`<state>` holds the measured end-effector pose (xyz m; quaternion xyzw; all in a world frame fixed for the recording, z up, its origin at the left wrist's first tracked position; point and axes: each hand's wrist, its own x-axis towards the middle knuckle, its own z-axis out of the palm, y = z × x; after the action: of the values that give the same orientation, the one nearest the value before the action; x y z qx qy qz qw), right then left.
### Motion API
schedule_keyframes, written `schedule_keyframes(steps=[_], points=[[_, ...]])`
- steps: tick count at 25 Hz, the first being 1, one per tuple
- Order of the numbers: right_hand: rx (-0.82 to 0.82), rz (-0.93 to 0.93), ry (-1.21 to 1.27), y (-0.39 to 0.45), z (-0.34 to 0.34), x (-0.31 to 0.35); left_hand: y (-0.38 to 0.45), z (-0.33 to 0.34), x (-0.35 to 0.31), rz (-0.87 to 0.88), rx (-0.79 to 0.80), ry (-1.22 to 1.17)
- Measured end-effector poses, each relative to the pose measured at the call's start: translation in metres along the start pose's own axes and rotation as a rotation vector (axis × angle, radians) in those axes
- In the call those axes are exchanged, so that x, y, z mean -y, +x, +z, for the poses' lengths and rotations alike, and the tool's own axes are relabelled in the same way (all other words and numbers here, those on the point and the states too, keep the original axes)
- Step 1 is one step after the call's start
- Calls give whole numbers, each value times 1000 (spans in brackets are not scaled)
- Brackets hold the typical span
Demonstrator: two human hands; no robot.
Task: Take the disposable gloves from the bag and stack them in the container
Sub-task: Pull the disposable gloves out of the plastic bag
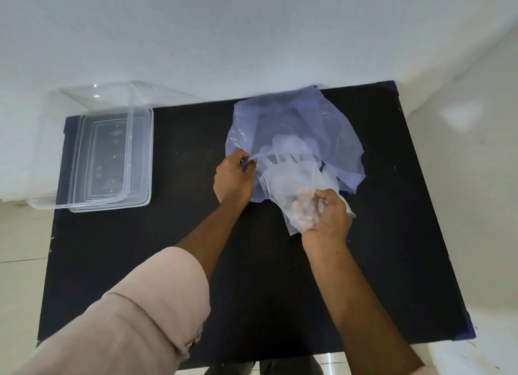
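Place: looks like a plain room in a home, though nothing here settles it for certain
Walls: bare white wall (196, 38) close behind the table; a second pale wall (476, 139) meets it at the right, so this is a corner
Floor: pale glossy tiles (19, 234) with thin joint lines
Table: small table (252, 262) under a dark cloth; specks of dust on it
Furnishing: no machines, tools or shop fittings in sight
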<state>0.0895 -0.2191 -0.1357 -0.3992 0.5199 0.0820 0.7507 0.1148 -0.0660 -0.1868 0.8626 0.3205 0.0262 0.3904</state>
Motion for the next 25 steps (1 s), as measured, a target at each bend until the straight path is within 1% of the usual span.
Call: schedule_keyframes(steps=[3, 5, 7, 8, 9, 10, 11, 14, 15, 16, 18, 20, 21, 23, 25], points=[[-59, 17, -16, -23, -34, -21, -10, -3, 15, 33, 78, 34], [-102, 24, -45, -36, -51, -41, -25, -17, 26, 118, 107, 67], [-120, 50, -54, -44, -64, -59, -49, -32, 35, 198, 34, 15], [-128, 63, -59, -52, -70, -74, -71, -45, 48, 196, -5, -57], [-135, 76, -49, -66, -76, -93, -98, -60, 67, 163, -16, -142], [-118, 94, -19, -65, -78, -100, -118, -63, 76, 97, 5, -237], [-106, 106, 14, -70, -81, -112, -139, -68, 89, -26, 66, -312], [-112, 112, 13, -92, -88, -159, -186, -90, 136, -571, 368, -433], [-98, 108, 6, -99, -90, -173, -193, -95, 148, -695, 463, -478], [-78, 107, -3, -105, -92, -184, -199, -102, 155, -767, 538, -517], [-46, 117, -5, -113, -97, -205, -204, -113, 169, -799, 601, -587], [51, 155, -34, -117, -102, -220, -204, -123, 181, -777, 584, -605], [115, 190, -87, -116, -106, -225, -203, -127, 186, -770, 574, -608], [230, 239, -325, -118, -121, -226, -202, -134, 193, -764, 575, -609], [322, 227, -703, -122, -136, -215, -201, -137, 196, -744, 568, -585]])
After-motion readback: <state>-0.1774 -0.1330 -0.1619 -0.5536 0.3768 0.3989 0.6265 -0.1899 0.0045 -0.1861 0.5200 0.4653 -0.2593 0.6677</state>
